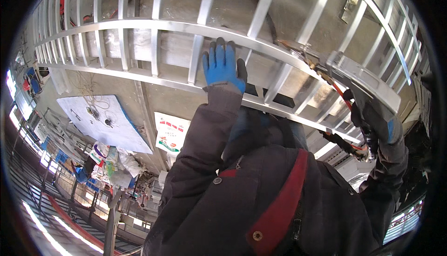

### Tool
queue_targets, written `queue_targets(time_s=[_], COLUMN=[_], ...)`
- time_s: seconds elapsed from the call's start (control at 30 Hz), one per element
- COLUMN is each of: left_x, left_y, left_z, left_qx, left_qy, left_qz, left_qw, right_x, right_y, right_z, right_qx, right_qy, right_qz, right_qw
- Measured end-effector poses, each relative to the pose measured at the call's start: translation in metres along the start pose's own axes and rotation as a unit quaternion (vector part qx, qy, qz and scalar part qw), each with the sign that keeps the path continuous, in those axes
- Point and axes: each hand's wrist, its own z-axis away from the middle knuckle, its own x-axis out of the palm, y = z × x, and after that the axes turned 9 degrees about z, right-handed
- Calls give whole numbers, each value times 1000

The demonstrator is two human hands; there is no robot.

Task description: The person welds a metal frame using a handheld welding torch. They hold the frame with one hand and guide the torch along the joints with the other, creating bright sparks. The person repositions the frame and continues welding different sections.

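My left hand (222,69), in a blue glove with dark fingertips, lies with its fingers stretched out on the long silver metal rail (179,25) of a barred frame. My right hand (372,116), in a dark glove with some blue at the wrist, is closed at the right on a pale grey box-shaped tool (368,81). The tool's exact kind is unclear. Its narrow front reaches over the frame's bars. A red and black cable (342,93) runs beside it. The fingers of this hand are partly hidden in shadow.
Below the frame, a white board (104,121) holds coiled wire. Beside it stands a white printed bag (170,132). Plastic bags (116,163) and clutter lie at the lower left. A dark hose (267,16) curves behind the bars. A dark post (111,223) rises at the lower left.
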Motion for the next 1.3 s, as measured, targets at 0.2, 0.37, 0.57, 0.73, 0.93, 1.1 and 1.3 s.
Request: queue_targets(time_s=[0.2,0.37,0.57,0.73,0.93,1.1,1.3], left_x=[22,26,29,27,25,26,27], left_y=[34,30,28,27,27,25,25], left_z=[0,2,2,0,1,2,3], left_qx=[-11,-13,-28,-27,-32,-30,-31], left_qy=[-37,-39,-44,-39,-50,-50,-53], left_qz=[-13,15,42,43,56,61,59], left_qw=[999,999,998,998,997,996,996], right_x=[-11,-11,-16,-8,-19,-20,-25], right_y=[-1,9,6,6,12,18,20], right_z=[-35,-85,-111,-114,-128,-128,-135], right_qx=[11,15,51,13,18,4,13], right_qy=[-27,-53,-87,-36,-118,-101,-134], right_qz=[79,86,104,18,59,40,35], right_qw=[996,995,989,999,991,994,990])
